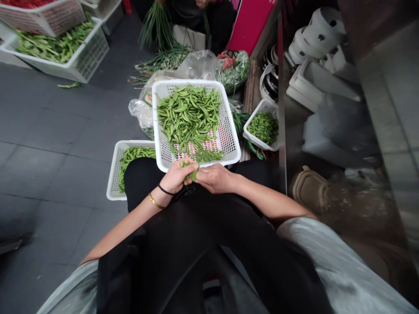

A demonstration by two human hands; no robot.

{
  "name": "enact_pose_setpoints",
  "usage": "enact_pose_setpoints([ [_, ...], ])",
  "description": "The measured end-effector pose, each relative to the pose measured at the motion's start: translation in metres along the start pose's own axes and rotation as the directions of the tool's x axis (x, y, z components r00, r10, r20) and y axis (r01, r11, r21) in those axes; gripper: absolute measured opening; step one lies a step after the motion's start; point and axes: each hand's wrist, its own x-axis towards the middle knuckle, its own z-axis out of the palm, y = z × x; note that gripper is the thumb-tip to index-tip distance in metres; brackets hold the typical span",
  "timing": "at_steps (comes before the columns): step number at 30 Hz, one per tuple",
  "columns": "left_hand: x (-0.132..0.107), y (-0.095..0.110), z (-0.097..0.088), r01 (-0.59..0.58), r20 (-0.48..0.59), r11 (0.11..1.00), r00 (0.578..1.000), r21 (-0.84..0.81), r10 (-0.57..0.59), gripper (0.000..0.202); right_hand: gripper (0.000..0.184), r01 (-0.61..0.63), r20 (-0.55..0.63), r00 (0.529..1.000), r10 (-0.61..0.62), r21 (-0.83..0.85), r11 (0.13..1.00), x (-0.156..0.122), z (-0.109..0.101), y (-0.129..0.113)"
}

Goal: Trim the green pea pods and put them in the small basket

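My left hand (176, 176), with a black band and a gold bracelet at the wrist, is closed around several green pea pods (186, 165). Its fingertips meet those of my right hand (216, 178), which pinches the end of one pod. Just beyond both hands a white plastic basket (236, 148) is held at my knees, with a large heap of pea pods (188, 113) in it. A small pile of trimmed ends (207, 155) lies in its near part. Beside my left knee, a lower white basket (113, 174) contains more pods (137, 152).
Leafy greens fill a small basket (258, 141) at the right. Plastic bags (199, 63) and green onions (163, 61) lie beyond. Another person (222, 22) sits at the far side. Stacked baskets (88, 61) stand far left; a metal-edged shelf (283, 109) runs along the right.
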Motion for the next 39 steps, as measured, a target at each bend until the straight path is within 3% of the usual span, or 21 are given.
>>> enact_pose_setpoints([
  [2, -0.002, 0.001, -0.001, 0.027, 0.096, 1.000, 0.995, 0.012, -0.028, 0.029, 0.029, -0.006, -0.016, 1.000, 0.009, 0.212, 0.977, -0.001, 0.000, 0.002],
  [4, -0.003, 0.003, -0.004, 0.044, 0.180, 0.999, 0.983, -0.016, -0.041, 0.028, 0.030, -0.114, -0.061, 0.986, 0.153, 0.419, 0.901, -0.006, -0.006, 0.009],
  [5, -0.003, 0.005, -0.006, 0.052, 0.207, 0.998, 0.977, -0.035, -0.044, 0.027, 0.030, -0.193, -0.085, 0.959, 0.271, 0.503, 0.842, -0.010, -0.010, 0.014],
  [7, -0.002, 0.007, -0.010, 0.067, 0.230, 0.996, 0.972, -0.062, -0.051, 0.025, 0.033, -0.336, -0.120, 0.857, 0.501, 0.607, 0.720, -0.018, -0.022, 0.026],
  [9, -0.002, 0.009, -0.012, 0.082, 0.231, 0.994, 0.971, -0.076, -0.063, 0.023, 0.034, -0.413, -0.172, 0.779, 0.603, 0.584, 0.699, -0.026, -0.031, 0.036],
  [11, -0.001, 0.009, -0.013, 0.091, 0.233, 0.993, 0.970, -0.075, -0.071, 0.022, 0.032, -0.431, -0.235, 0.802, 0.550, 0.410, 0.804, -0.028, -0.036, 0.038],
  [13, 0.000, 0.009, -0.012, 0.098, 0.243, 0.993, 0.967, -0.059, -0.081, 0.022, 0.033, -0.388, -0.228, 0.882, 0.413, 0.149, 0.910, -0.023, -0.033, 0.032],
  [15, 0.000, 0.009, -0.009, 0.110, 0.263, 0.994, 0.959, -0.022, -0.100, 0.023, 0.029, -0.291, -0.129, 0.951, 0.280, -0.074, 0.954, -0.013, -0.027, 0.024],
  [18, -0.001, 0.011, -0.006, 0.044, 0.246, 0.986, 0.966, 0.161, -0.084, 0.024, 0.027, -0.106, 0.061, 0.990, 0.123, -0.227, 0.968, 0.002, -0.021, 0.016],
  [20, -0.002, 0.013, -0.005, -0.110, 0.218, 0.922, 0.976, 0.372, 0.028, 0.022, 0.026, -0.023, 0.171, 0.983, 0.065, -0.237, 0.971, 0.007, -0.020, 0.017],
  [23, -0.006, 0.022, -0.005, -0.330, 0.284, 0.752, 0.938, 0.570, 0.197, 0.020, 0.022, 0.018, 0.276, 0.961, 0.022, -0.141, 0.990, 0.010, -0.021, 0.021],
  [25, -0.012, 0.029, -0.005, -0.399, 0.359, 0.712, 0.908, 0.578, 0.217, 0.014, 0.026, 0.005, 0.219, 0.976, -0.012, 0.032, 0.999, 0.011, -0.020, 0.020],
  [27, -0.019, 0.034, -0.005, -0.415, 0.396, 0.737, 0.893, 0.534, 0.215, 0.008, 0.032, -0.042, 0.065, 0.998, 0.026, 0.265, 0.963, 0.014, -0.018, 0.014],
  [28, -0.021, 0.036, -0.005, -0.400, 0.377, 0.770, 0.899, 0.497, 0.223, 0.010, 0.035, -0.079, -0.013, 0.996, 0.090, 0.375, 0.924, 0.016, -0.016, 0.011],
  [30, -0.022, 0.036, -0.006, -0.350, 0.231, 0.856, 0.932, 0.380, 0.279, 0.018, 0.035, -0.153, -0.109, 0.963, 0.248, 0.536, 0.830, 0.018, -0.015, 0.007],
  [31, -0.019, 0.035, -0.008, -0.340, 0.108, 0.892, 0.940, 0.299, 0.323, 0.021, 0.034, -0.188, -0.128, 0.940, 0.317, 0.580, 0.793, 0.018, -0.015, 0.008],
  [33, -0.009, 0.034, -0.018, -0.378, -0.170, 0.918, 0.903, 0.124, 0.395, 0.022, 0.033, -0.257, -0.121, 0.907, 0.403, 0.600, 0.758, 0.014, -0.019, 0.018],
  [35, 0.003, 0.034, -0.033, -0.405, -0.337, 0.913, 0.868, -0.055, 0.365, 0.022, 0.035, -0.366, 0.001, 0.903, 0.430, 0.527, 0.767, 0.009, -0.025, 0.040],
  [36, 0.009, 0.034, -0.041, -0.372, -0.352, 0.915, 0.886, -0.154, 0.301, 0.021, 0.037, -0.442, 0.108, 0.891, 0.442, 0.436, 0.784, 0.007, -0.027, 0.053],
  [37, 0.014, 0.034, -0.049, -0.313, -0.332, 0.916, 0.917, -0.251, 0.222, 0.021, 0.038, -0.518, 0.249, 0.853, 0.459, 0.292, 0.804, 0.007, -0.028, 0.067],
  [39, 0.020, 0.032, -0.059, -0.173, -0.241, 0.904, 0.967, -0.391, 0.081, 0.021, 0.043, -0.585, 0.451, 0.699, 0.555, -0.087, 0.807, 0.016, -0.023, 0.093],
])
